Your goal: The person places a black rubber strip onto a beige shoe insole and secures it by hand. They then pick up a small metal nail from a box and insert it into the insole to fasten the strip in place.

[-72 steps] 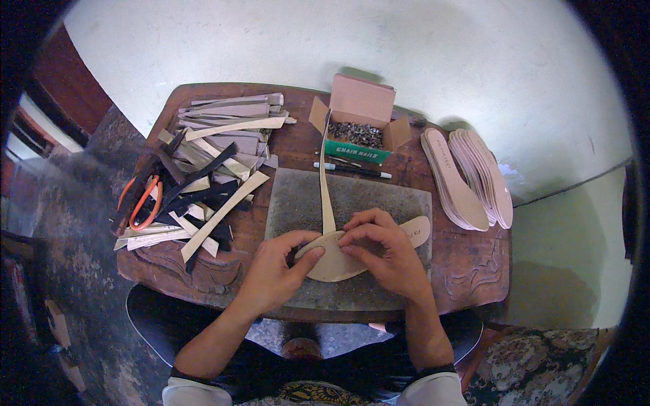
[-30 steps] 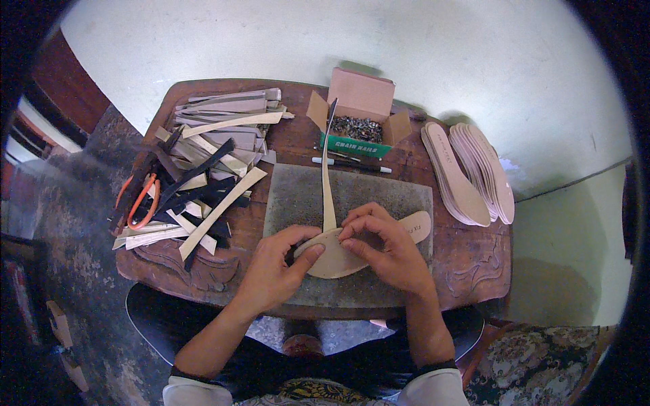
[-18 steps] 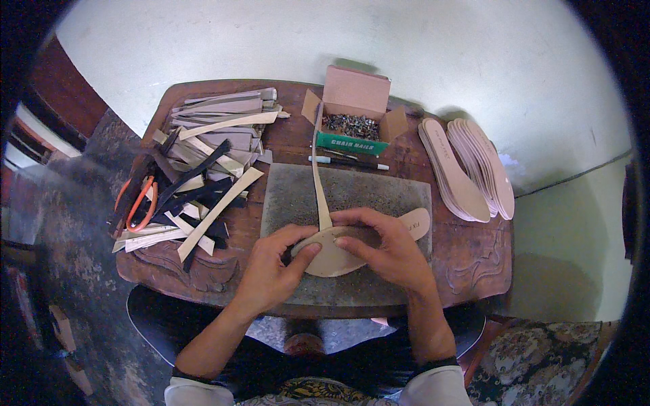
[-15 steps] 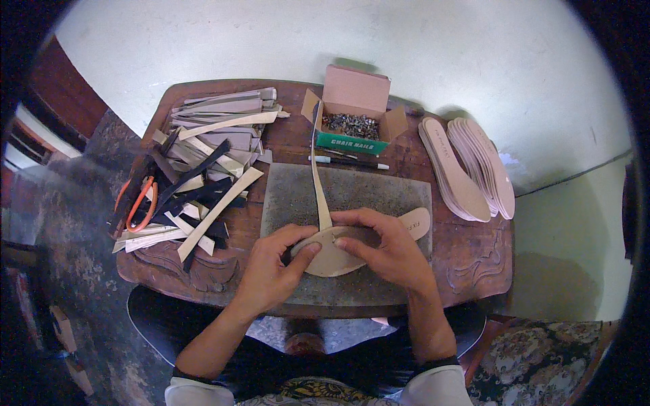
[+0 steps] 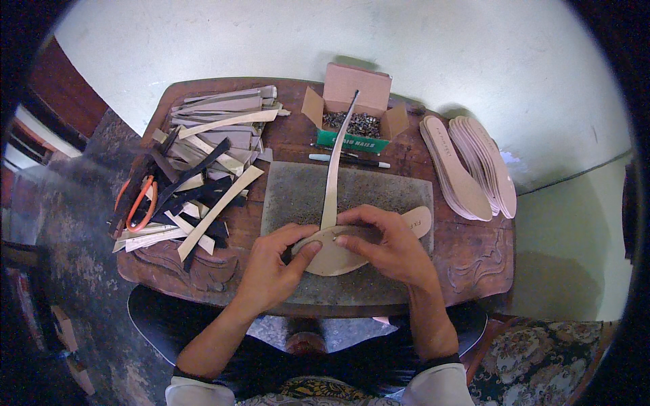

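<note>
Both my hands grip a beige shoe insole [image 5: 332, 260] above a dark stone slab [image 5: 284, 193]. My left hand [image 5: 279, 264] pinches its rounded end, thumb on the near face and fingers behind. My right hand [image 5: 389, 247] holds it farther along, with the thumb pressed on the face and the index finger near the strap's base. A long cream strap [image 5: 330, 183] rises from the insole's far edge between my hands, its tip over the nail box. The insole's narrower end shows to the right of my right hand. Whatever joins strap and insole is hidden.
An open green cardboard box [image 5: 369, 144] of small nails stands at the back, with pens [image 5: 352, 160] before it. Insole stacks [image 5: 455, 172] lie at right. At left are grey strips [image 5: 230, 105], cream and black straps [image 5: 220, 213] and orange-handled pliers [image 5: 143, 203], all on a carved wooden table [image 5: 474, 260].
The strap's upper end has swung right, from the left side of the nail box to in front of its open lid. My hands keep nearly the same grip on the insole.
</note>
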Demonstrator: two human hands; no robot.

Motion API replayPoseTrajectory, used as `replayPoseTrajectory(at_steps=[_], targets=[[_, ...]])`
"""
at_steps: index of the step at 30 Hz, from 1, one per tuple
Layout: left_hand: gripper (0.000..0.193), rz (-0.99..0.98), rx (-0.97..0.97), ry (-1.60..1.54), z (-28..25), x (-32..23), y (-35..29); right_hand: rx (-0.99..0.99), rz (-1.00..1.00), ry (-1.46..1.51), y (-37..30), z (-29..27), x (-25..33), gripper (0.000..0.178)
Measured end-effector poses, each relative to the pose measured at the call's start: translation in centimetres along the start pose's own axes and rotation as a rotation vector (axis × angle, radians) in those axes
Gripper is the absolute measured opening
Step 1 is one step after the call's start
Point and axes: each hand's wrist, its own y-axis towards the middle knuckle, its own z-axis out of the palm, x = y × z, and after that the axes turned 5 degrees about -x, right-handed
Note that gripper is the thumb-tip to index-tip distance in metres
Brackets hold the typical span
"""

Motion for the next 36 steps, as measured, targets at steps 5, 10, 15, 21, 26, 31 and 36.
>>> replayPoseTrajectory(at_steps=[5,10,15,21,26,31,36], targets=[[0.025,-0.094,0.065,0.027,-0.37,-0.52,0.08,-0.011,-0.025,-0.033,0.07,-0.13,0.31,0.026],[0.024,-0.085,0.048,0.01,-0.22,-0.4,0.09,-0.025,-0.038,-0.043,0.08,-0.2,0.45,0.024],[0.024,-0.069,0.02,0.011,-0.09,-0.27,-0.01,-0.053,-0.074,-0.055,0.11,0.08,-0.24,0.024],[0.024,-0.026,-0.014,0.011,0.14,-0.04,0.04,-0.072,-0.138,-0.117,0.26,-0.19,-0.11,0.023],[0.024,-0.015,-0.031,0.024,0.15,0.18,0.0,-0.08,-0.134,-0.098,0.31,0.02,-0.07,0.022],[0.023,0.0,-0.046,0.017,0.28,0.33,0.02,-0.097,-0.124,-0.111,0.28,0.22,0.01,0.021],[0.022,-0.049,-0.018,0.039,0.18,0.03,0.01,-0.102,-0.149,-0.116,0.4,0.26,-0.41,0.021]])
